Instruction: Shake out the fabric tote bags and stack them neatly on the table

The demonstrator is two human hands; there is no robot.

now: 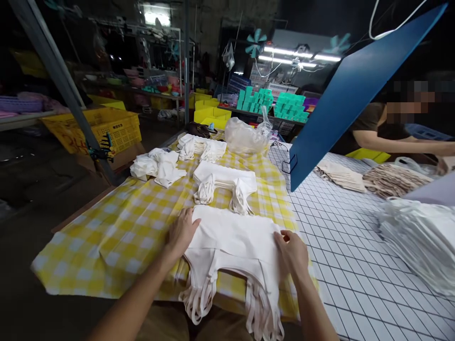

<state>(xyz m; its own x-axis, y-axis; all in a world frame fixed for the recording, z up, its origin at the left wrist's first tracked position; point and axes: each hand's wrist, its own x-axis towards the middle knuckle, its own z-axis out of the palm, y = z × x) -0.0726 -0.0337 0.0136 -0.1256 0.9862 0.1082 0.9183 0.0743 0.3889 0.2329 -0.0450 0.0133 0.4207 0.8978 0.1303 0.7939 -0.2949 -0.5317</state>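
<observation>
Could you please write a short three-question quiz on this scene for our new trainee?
1. True or false: the left hand and right hand are at opposite sides of the nearest white fabric pile.
2. Which colours has the checked cloth beneath that pile: (a) red and black, (b) yellow and white, (c) green and brown?
3. Fill in: the large slanted panel is ____ in colour.

Key: 1 true; 2 b; 3 blue.

left hand (pixel 183 232) and right hand (pixel 294 251) touch white fabric (pixel 231 229) (its straps (pixel 261 303) dangling).
</observation>
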